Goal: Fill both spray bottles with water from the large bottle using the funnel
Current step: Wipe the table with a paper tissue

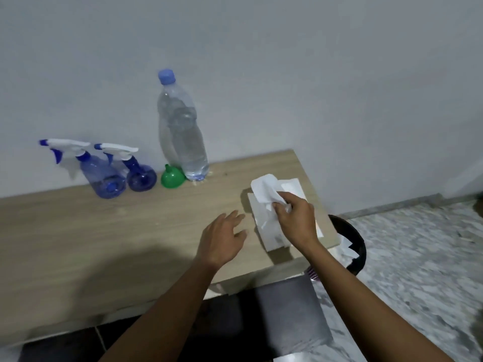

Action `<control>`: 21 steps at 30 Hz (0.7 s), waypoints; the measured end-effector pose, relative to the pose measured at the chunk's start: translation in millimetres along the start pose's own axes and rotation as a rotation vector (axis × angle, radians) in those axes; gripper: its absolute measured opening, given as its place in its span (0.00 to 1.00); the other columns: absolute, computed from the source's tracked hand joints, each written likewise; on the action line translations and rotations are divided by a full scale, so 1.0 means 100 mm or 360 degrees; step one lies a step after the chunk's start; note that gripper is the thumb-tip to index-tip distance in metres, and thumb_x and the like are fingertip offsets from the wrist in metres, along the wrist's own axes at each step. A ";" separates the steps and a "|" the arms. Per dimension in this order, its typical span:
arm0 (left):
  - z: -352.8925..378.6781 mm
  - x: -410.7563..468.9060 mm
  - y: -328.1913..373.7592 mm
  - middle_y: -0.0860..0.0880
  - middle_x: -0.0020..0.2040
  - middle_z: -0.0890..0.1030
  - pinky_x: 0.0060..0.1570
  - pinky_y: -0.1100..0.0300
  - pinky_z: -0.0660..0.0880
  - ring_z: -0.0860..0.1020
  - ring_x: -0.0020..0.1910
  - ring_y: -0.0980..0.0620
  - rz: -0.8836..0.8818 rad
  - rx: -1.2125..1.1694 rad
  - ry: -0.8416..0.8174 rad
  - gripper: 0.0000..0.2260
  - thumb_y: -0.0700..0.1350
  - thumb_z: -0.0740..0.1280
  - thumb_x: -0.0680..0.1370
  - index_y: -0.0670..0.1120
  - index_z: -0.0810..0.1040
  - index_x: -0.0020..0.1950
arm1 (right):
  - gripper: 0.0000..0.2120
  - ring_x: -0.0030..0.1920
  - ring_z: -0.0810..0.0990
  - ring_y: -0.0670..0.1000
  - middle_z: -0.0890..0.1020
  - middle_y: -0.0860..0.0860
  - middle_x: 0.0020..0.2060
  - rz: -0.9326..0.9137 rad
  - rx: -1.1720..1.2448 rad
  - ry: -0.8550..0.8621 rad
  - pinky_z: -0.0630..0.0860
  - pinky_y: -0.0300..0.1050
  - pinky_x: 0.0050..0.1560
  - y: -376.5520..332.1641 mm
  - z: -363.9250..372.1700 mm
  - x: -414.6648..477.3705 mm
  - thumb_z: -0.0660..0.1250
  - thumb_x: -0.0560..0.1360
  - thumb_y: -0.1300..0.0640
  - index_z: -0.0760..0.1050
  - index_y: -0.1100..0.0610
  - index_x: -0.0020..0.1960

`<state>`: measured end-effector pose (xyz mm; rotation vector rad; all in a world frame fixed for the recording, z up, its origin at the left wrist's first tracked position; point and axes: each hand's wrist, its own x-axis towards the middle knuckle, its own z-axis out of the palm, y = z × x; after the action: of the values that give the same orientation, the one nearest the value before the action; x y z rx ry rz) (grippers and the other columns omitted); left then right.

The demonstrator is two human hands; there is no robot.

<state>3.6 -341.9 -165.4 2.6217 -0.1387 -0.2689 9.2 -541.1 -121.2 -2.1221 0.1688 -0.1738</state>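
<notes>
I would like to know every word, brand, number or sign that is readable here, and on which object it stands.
No text here can be read.
Tissue box: a small grey print near its front end, too blurred to read.
Large bottle: no label shows.
Spray bottle by the funnel and the other spray bottle: no print shows.

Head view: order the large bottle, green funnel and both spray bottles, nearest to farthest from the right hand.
1. Large bottle, by the wall, nearest the right hand.
2. Green funnel, at its left.
3. Right spray bottle, further left.
4. Left spray bottle, leftmost.
</notes>
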 end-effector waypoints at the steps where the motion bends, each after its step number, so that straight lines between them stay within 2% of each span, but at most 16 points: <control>1: -0.11 -0.07 -0.19 0.56 0.77 0.69 0.75 0.53 0.63 0.65 0.77 0.49 -0.0072 -0.0018 0.0023 0.22 0.56 0.65 0.80 0.57 0.72 0.75 | 0.15 0.49 0.82 0.49 0.86 0.48 0.53 -0.0026 -0.0034 -0.0090 0.74 0.33 0.45 -0.08 0.16 -0.01 0.66 0.80 0.57 0.81 0.52 0.65; 5: -0.61 -0.43 -1.04 0.54 0.75 0.72 0.73 0.57 0.63 0.68 0.75 0.49 -0.0416 -0.0089 0.0146 0.23 0.57 0.65 0.77 0.56 0.75 0.72 | 0.13 0.53 0.84 0.53 0.87 0.51 0.54 -0.0222 -0.0106 -0.0439 0.76 0.40 0.51 -0.52 0.97 -0.13 0.67 0.79 0.60 0.84 0.52 0.61; 8: -0.96 -0.74 -1.69 0.51 0.75 0.72 0.72 0.58 0.64 0.69 0.74 0.48 -0.0593 -0.0093 0.0223 0.23 0.55 0.67 0.77 0.54 0.75 0.72 | 0.14 0.52 0.83 0.56 0.87 0.52 0.52 -0.0441 -0.0220 -0.0664 0.68 0.39 0.45 -0.92 1.65 -0.26 0.68 0.76 0.62 0.85 0.51 0.58; 10: -1.16 -0.92 -2.10 0.53 0.77 0.69 0.73 0.57 0.62 0.67 0.76 0.49 -0.0701 -0.0031 0.0189 0.23 0.53 0.68 0.79 0.57 0.72 0.74 | 0.14 0.50 0.83 0.57 0.87 0.52 0.50 -0.0559 -0.0271 -0.0756 0.68 0.41 0.44 -1.17 2.07 -0.31 0.68 0.75 0.62 0.85 0.50 0.56; 15: -1.51 -1.20 -2.97 0.55 0.80 0.64 0.75 0.56 0.59 0.61 0.79 0.49 -0.0834 0.0057 0.0111 0.27 0.56 0.69 0.77 0.61 0.68 0.76 | 0.13 0.52 0.84 0.59 0.87 0.55 0.50 -0.0788 -0.0318 -0.0811 0.78 0.51 0.51 -1.72 2.98 -0.37 0.67 0.74 0.63 0.85 0.55 0.55; 19: -1.67 -1.31 -3.34 0.57 0.82 0.55 0.77 0.43 0.55 0.52 0.81 0.44 -0.0815 0.0169 -0.0147 0.33 0.62 0.71 0.74 0.64 0.62 0.77 | 0.16 0.46 0.83 0.62 0.86 0.57 0.47 -0.0903 -0.0462 -0.0811 0.79 0.54 0.45 -2.00 3.53 -0.34 0.64 0.72 0.58 0.84 0.50 0.57; 21: -1.68 -1.34 -3.43 0.58 0.82 0.53 0.76 0.41 0.57 0.50 0.82 0.42 -0.0757 0.0147 -0.0198 0.36 0.64 0.72 0.72 0.65 0.61 0.78 | 0.18 0.46 0.82 0.61 0.85 0.56 0.48 -0.0959 -0.0584 -0.0809 0.78 0.53 0.44 -2.08 3.75 -0.29 0.65 0.74 0.57 0.83 0.47 0.60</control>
<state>-74.1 55.2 -167.2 2.6974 0.4466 -0.5996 63.3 -114.8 -143.3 -2.4499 -0.7977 0.0570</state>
